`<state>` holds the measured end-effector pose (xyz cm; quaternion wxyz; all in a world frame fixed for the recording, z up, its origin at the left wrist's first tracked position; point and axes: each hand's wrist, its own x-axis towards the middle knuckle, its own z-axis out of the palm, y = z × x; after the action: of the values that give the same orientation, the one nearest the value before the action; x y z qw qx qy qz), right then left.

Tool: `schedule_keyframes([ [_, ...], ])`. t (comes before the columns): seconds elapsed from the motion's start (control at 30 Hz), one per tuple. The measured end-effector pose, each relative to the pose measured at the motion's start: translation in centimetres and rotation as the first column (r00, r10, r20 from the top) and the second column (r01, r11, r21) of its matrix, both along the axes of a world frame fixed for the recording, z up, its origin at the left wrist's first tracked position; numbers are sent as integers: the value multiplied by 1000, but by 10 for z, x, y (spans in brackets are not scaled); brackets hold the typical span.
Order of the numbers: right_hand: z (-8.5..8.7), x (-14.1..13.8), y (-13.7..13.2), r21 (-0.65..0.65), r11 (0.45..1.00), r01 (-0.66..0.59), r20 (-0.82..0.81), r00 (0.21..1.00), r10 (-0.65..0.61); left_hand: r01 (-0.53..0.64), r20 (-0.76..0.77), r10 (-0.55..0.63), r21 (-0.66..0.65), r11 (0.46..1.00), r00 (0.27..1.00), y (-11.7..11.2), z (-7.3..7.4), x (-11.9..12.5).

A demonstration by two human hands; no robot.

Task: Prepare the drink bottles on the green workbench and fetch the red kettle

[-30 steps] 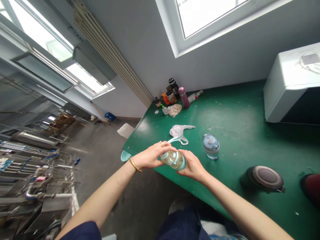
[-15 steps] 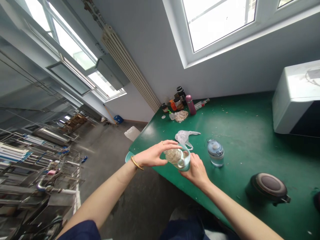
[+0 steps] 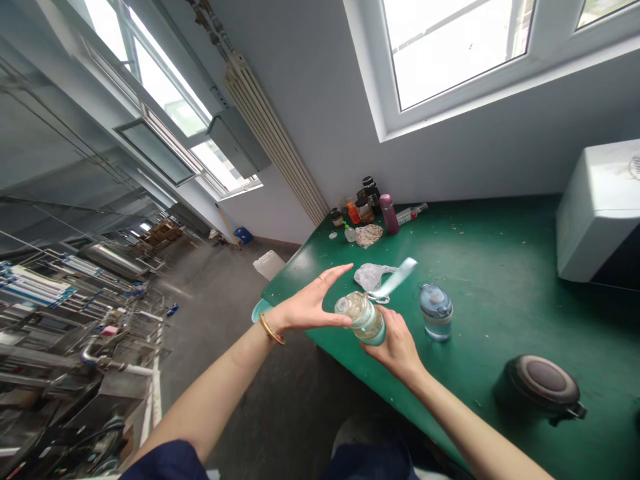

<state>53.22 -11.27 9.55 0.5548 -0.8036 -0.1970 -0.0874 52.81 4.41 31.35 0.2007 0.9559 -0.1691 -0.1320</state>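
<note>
- Since half a second earlier, the left hand point(image 3: 305, 303) had uncurled from the bottle point(image 3: 363, 317). Its fingers were now stretched out flat, and only the palm and thumb met the bottle's upper end.
- The teal strap point(image 3: 397, 279) had swung up and stood out stiffly from the bottle toward the table's middle.
- Surface: a green table point(image 3: 500, 267), scuffed and dotted with pale crumbs.
- At the table's far left corner stood a cluster of jars point(image 3: 367, 197) and a pink flask point(image 3: 389, 213), with a crumpled plastic bag point(image 3: 370, 273) nearer the middle.
- A blue-lidded bottle point(image 3: 436, 312) stood upright on the table, in from its near edge.
- A dark round-lidded pot point(image 3: 540, 383) sat toward the table's near right, and a white appliance point(image 3: 597, 213) at its far right.
- A teal lid point(image 3: 260, 308) showed at the table's near left corner, under the left wrist.
- Room: grey wall with a window point(image 3: 460, 47) above the table and a ribbed radiator point(image 3: 280, 133) left of it. Metal racks stood on the concrete floor farther left.
- Bottle: clear, pale and cloudy inside, with a teal band around the lower part. It was tilted, with the upper end toward the left hand. Whether it was capped could not be told.
- The bottle was held in the air over the table's near edge, not resting on it.
- The right hand point(image 3: 395, 343) was closed around the bottle's teal end from below.
</note>
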Motion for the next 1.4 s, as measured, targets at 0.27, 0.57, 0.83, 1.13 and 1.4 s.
schedule_keyframes([
  [0.27,13,5,-15,186,967,-173,-74,979,189,11,113,-5,-53,999,994,-21,-28,-8],
  [0.57,34,-13,-24,454,751,-479,-101,810,577,47,-89,-82,-343,938,993,-1,-4,-13],
  [0.83,58,-18,-36,537,702,-468,-94,794,601,-320,-209,302,-864,388,930,-25,-78,-46],
  [1.13,69,-8,-54,559,571,-602,-83,644,760,-208,-175,140,-941,266,975,-35,-72,-29],
  [1.4,39,-19,-40,600,637,-484,-69,762,644,-184,-183,40,-907,379,982,-32,-131,-46],
])
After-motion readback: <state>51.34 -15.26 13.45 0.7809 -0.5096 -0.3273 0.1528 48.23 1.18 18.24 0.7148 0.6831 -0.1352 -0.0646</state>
